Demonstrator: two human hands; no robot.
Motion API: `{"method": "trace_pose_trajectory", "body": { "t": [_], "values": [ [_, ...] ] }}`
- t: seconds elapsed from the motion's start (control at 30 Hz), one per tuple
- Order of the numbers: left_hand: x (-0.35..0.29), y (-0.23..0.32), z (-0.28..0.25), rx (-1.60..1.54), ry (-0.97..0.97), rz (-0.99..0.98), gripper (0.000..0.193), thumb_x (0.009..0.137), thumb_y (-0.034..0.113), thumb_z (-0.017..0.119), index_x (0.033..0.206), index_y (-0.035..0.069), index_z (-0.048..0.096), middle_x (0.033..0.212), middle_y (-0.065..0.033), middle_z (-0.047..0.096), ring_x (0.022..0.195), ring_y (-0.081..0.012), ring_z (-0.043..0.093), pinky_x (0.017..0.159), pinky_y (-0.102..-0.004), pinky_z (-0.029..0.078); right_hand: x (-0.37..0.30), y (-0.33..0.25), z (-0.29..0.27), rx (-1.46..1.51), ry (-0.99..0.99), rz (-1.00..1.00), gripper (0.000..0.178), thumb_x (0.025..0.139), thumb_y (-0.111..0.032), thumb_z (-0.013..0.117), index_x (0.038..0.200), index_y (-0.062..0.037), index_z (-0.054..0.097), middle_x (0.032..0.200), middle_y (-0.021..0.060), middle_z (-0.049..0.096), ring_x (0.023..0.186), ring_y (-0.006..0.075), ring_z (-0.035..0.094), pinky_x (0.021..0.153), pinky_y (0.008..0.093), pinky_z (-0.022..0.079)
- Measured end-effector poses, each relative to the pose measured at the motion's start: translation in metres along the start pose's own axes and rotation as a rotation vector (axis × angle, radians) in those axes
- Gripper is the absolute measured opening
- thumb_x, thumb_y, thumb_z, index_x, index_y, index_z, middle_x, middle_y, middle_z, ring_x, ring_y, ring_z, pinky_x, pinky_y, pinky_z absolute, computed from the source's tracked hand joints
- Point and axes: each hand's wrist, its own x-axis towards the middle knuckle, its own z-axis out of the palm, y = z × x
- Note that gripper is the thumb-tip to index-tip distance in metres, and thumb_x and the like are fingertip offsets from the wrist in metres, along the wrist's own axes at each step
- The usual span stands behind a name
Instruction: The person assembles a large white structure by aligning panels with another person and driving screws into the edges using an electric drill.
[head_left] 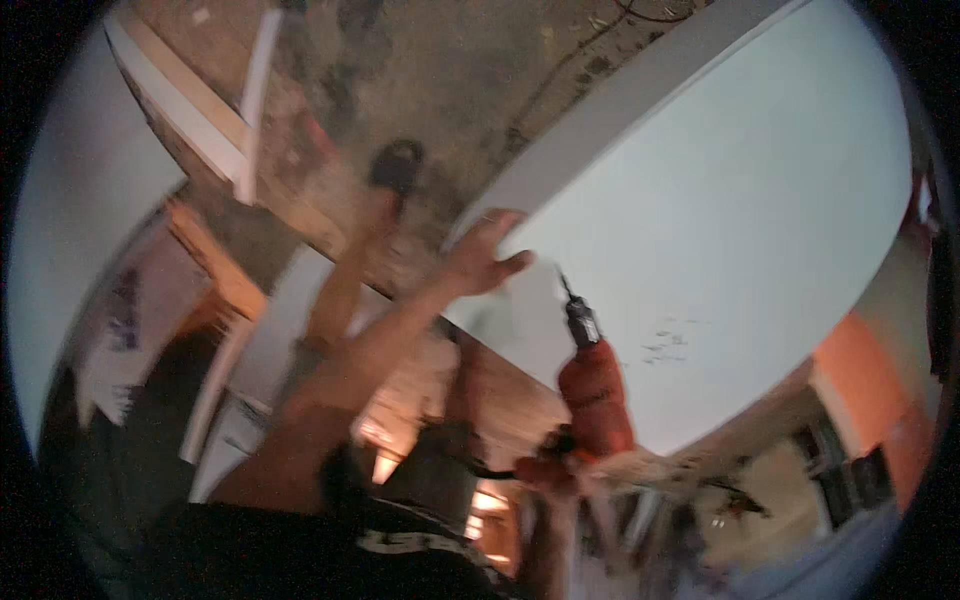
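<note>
A large white board lies across the middle and right, with small dark handwritten marks near its lower part. At its left edge, my left hand rests with the thumb spread away from the fingers. My right hand is wrapped round the rear of a red power drill. The drill's dark chuck and thin bit point up and away over the board, and the tip appears just right of my left hand. Part of the right hand's grip is blurred and hidden behind the drill.
Pale strips of board lean at the far left beside a large panel. A leg with dark footwear stands on the dusty floor. An orange panel is at the right. A dark cable crosses the floor at the top.
</note>
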Motion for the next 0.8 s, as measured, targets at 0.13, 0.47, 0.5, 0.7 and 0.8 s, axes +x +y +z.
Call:
{"method": "trace_pose_trajectory", "body": {
  "t": [0.13, 0.47, 0.5, 0.7, 0.8],
  "values": [
    [-0.039, -0.041, -0.02, 0.002, 0.017, 0.016, 0.06, 0.088, 0.05, 0.052, 0.12, -0.001, 0.055, 0.12, -0.0192, 0.055, 0.111, -0.0349, 0.053, 0.096, -0.0398, 0.042, -0.014, 0.07, 0.029, 0.014, 0.07, -0.128, 0.052, 0.077, -0.015, 0.064, 0.123, -0.0003, 0.043, 0.104, 0.0136, 0.058, 0.088, 0.0235, 0.061, 0.065, 0.0388, 0.053],
    [-0.012, 0.035, 0.027, 0.159, 0.202, -0.113, 0.05, 0.095, 0.046, 0.042, 0.123, 0.007, 0.057, 0.122, -0.013, 0.057, 0.109, -0.0322, 0.055, 0.093, -0.0394, 0.044, -0.003, -0.026, 0.029, 0.053, 0.032, 0.033, 0.059, 0.073, -0.014, 0.065, 0.125, 0.005, 0.042, 0.106, 0.0152, 0.058, 0.086, 0.0243, 0.061, 0.066, 0.0334, 0.052],
    [-0.014, 0.036, 0.027, 0.153, 0.229, -0.105, 0.05, 0.095, 0.045, 0.042, 0.122, 0.006, 0.057, 0.121, -0.013, 0.057, 0.108, -0.0322, 0.056, 0.092, -0.0392, 0.045, -0.004, -0.027, 0.036, -0.057, 0.038, -0.034, 0.058, 0.076, -0.015, 0.062, 0.127, 0.0017, 0.04, 0.103, 0.0141, 0.057, 0.077, 0.0225, 0.061, 0.056, 0.033, 0.053],
    [-0.009, 0.053, 0.029, 0.052, 0.236, -0.152, 0.048, 0.092, 0.044, 0.05, 0.116, 0.003, 0.058, 0.118, -0.0152, 0.059, 0.108, -0.0323, 0.056, 0.091, -0.0387, 0.045, -0.004, -0.034, 0.043, -0.076, 0.109, -0.014, 0.054, 0.075, -0.017, 0.063, 0.123, 0.0034, 0.046, 0.098, 0.0143, 0.061, 0.075, 0.0208, 0.062, 0.059, 0.0325, 0.054],
    [-0.011, 0.056, 0.035, 0.008, 0.23, -0.2, 0.052, 0.09, 0.047, 0.054, 0.115, 0.002, 0.057, 0.117, -0.0169, 0.059, 0.109, -0.0322, 0.056, 0.093, -0.038, 0.045, -0.004, -0.034, 0.024, -0.061, 0.052, 0.025, 0.053, 0.076, -0.016, 0.062, 0.123, 0.0026, 0.046, 0.101, 0.0147, 0.061, 0.078, 0.0208, 0.062, 0.061, 0.0328, 0.055]
  ]
}}
